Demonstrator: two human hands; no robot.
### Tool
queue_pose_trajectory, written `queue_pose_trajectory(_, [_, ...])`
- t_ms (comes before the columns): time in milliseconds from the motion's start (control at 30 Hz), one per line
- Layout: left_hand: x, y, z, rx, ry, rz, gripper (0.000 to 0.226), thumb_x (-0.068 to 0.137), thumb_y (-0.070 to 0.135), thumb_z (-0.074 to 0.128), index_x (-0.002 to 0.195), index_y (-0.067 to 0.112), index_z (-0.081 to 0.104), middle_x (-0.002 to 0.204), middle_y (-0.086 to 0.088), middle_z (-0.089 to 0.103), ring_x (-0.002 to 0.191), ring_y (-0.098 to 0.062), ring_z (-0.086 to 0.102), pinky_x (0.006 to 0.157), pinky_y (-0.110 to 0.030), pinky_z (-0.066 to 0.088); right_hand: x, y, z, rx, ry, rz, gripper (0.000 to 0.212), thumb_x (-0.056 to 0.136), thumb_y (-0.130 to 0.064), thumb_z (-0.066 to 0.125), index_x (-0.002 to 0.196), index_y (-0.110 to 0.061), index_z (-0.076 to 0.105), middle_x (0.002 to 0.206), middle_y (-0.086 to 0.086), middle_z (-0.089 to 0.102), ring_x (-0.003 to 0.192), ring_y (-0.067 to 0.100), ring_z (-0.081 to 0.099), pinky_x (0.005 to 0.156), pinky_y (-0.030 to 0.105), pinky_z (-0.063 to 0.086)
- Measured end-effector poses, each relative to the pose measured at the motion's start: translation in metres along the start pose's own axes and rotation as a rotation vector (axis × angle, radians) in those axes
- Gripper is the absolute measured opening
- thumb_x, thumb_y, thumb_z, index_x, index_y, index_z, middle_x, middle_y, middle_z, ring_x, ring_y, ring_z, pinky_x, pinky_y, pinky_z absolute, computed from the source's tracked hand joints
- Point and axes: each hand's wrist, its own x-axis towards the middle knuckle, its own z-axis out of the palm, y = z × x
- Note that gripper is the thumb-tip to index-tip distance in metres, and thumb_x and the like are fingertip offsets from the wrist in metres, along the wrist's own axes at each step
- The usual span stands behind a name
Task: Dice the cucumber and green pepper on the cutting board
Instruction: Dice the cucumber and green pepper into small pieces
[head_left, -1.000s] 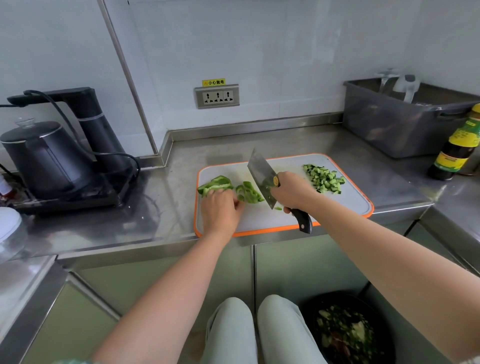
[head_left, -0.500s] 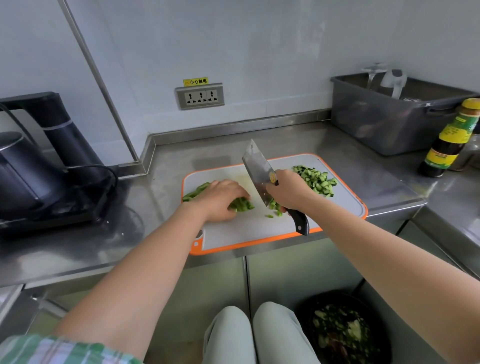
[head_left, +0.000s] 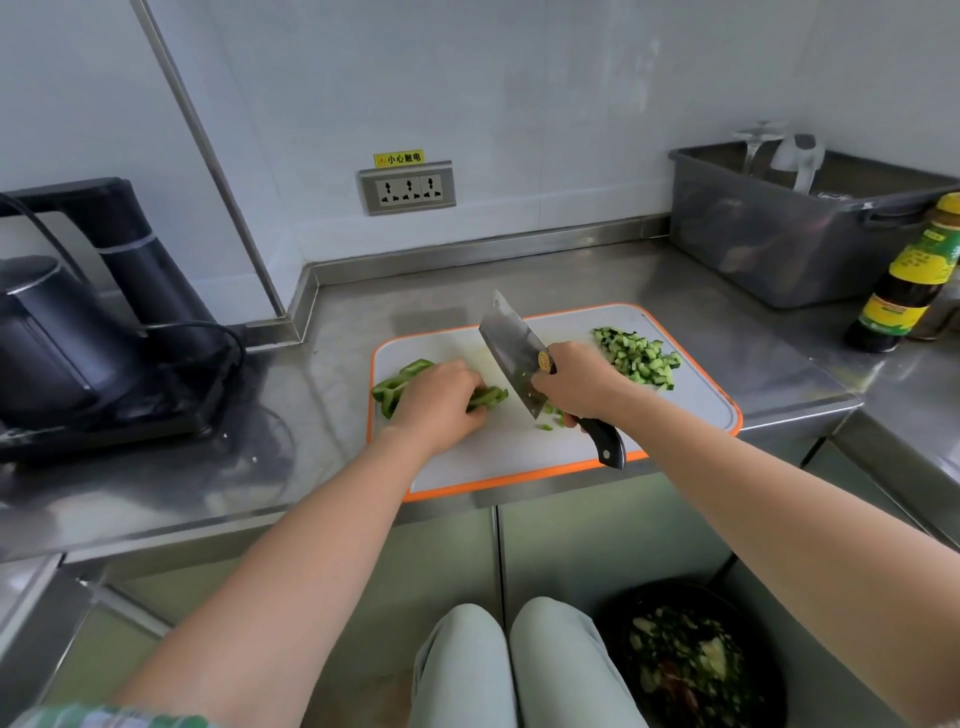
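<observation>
Kettle (head_left: 47, 332) and dispenser stand (head_left: 148, 270), one of each and both black, are set at the far left of the steel countertop (head_left: 311, 415). One socket panel (head_left: 407, 188) with three outlets is mounted on the wall further right, under one yellow label (head_left: 398, 158). One white cutting board (head_left: 519, 457) with an orange rim is laid at the counter's front edge. On its left part the green pepper strips (head_left: 397, 387) are heaped, too overlapped to be counted, and they are held down by the left hand (head_left: 439, 402), whose fingers are curled over them. Just right of that hand one cleaver (head_left: 511, 353) is held tilted, tip raised toward the wall, heel low over a few small green bits (head_left: 545, 426). Its dark handle is gripped by the right hand (head_left: 576, 384), fingers wrapped round it. One pile of diced cucumber (head_left: 636, 361) is gathered on the board's far right part, apart from the pepper. One grey tub (head_left: 779, 244) is placed against the wall beyond, and one dark bottle (head_left: 906, 280) with a yellow cap is stood beside it. Below the counter, one dark bin (head_left: 685, 665) holding scraps is seen.
</observation>
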Motion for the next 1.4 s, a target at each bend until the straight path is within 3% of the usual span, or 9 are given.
queue_pose_trajectory(100, [-0.009,0.009,0.002,0.041,0.038,-0.109,0.017,0.084,0.031,0.059,0.081,0.014,0.058,0.095,-0.007,0.061,0.092,-0.031,0.061,0.06,-0.032,0.038,-0.002,-0.007,0.003,-0.032,-0.019,-0.009,0.009,0.091,-0.009,0.042,0.082,-0.006,0.042,0.066,0.013,0.056,0.041,0.021,0.056,0.028,0.014,0.031])
queue_pose_trajectory(200, [-0.018,0.01,0.007,-0.043,0.075,-0.109,0.049,0.08,0.048,0.065,0.117,0.016,0.062,0.113,-0.004,0.059,0.109,-0.025,0.055,0.081,-0.033,0.044,-0.005,-0.011,0.005,-0.022,-0.021,-0.001,0.007,0.091,-0.008,0.04,0.086,-0.004,0.043,0.067,0.012,0.054,0.042,0.021,0.056,0.028,0.014,0.031])
queue_pose_trajectory(267, [-0.023,0.008,0.011,-0.141,0.137,-0.126,0.063,0.076,0.055,0.068,0.124,0.016,0.06,0.114,-0.003,0.058,0.111,-0.021,0.054,0.089,-0.032,0.042,-0.007,-0.013,0.003,-0.018,-0.01,0.0,0.007,0.092,-0.008,0.04,0.087,-0.004,0.043,0.069,0.012,0.055,0.042,0.02,0.056,0.028,0.015,0.032])
queue_pose_trajectory(400, [-0.028,0.008,0.02,-0.215,0.206,-0.175,0.053,0.076,0.051,0.071,0.115,0.015,0.067,0.102,-0.006,0.06,0.103,-0.024,0.055,0.085,-0.032,0.04,-0.009,-0.015,-0.002,-0.033,0.003,-0.002,0.008,0.092,-0.007,0.041,0.085,-0.006,0.042,0.071,0.012,0.055,0.038,0.018,0.055,0.03,0.016,0.033])
queue_pose_trajectory(600, [-0.026,0.006,0.027,-0.259,0.207,-0.108,0.039,0.083,0.037,0.069,0.117,0.018,0.068,0.096,-0.008,0.06,0.099,-0.029,0.054,0.084,-0.036,0.043,-0.014,-0.019,-0.003,-0.134,-0.054,0.024,0.016,0.09,-0.006,0.041,0.075,-0.009,0.039,0.056,0.009,0.052,0.024,0.009,0.046,0.036,0.018,0.034])
queue_pose_trajectory(700, [-0.026,0.006,0.029,-0.273,0.238,-0.12,0.045,0.08,0.038,0.071,0.118,0.015,0.067,0.098,-0.006,0.06,0.099,-0.026,0.054,0.085,-0.036,0.044,-0.018,-0.018,-0.001,-0.143,-0.047,0.032,0.013,0.092,-0.006,0.04,0.079,-0.007,0.039,0.06,0.009,0.052,0.032,0.014,0.05,0.034,0.017,0.034])
queue_pose_trajectory(933, [-0.021,0.009,0.032,-0.356,0.285,-0.147,0.029,0.077,0.037,0.075,0.1,0.02,0.076,0.09,-0.002,0.065,0.09,-0.023,0.057,0.075,-0.035,0.045,-0.02,-0.024,0.001,-0.23,-0.073,0.049,0.008,0.086,-0.001,0.04,0.083,-0.001,0.048,0.076,0.019,0.06,0.042,0.023,0.056,0.041,0.021,0.038])
queue_pose_trajectory(1200, [-0.021,0.007,0.036,-0.42,0.336,-0.131,0.024,0.074,0.028,0.079,0.095,0.017,0.077,0.083,-0.003,0.064,0.083,-0.026,0.057,0.072,-0.036,0.045,-0.016,-0.021,0.008,-0.249,-0.079,0.045,0.013,0.086,0.0,0.039,0.074,-0.006,0.04,0.069,0.014,0.052,0.036,0.021,0.052,0.039,0.018,0.034])
queue_pose_trajectory(1400, [-0.022,0.007,0.036,-0.422,0.333,-0.136,0.021,0.074,0.028,0.079,0.093,0.018,0.078,0.079,-0.004,0.061,0.082,-0.025,0.055,0.069,-0.032,0.04,-0.009,-0.017,0.019,-0.176,0.063,0.037,0.007,0.094,-0.008,0.036,0.091,-0.004,0.041,0.075,0.011,0.049,0.045,0.026,0.055,0.041,0.024,0.037])
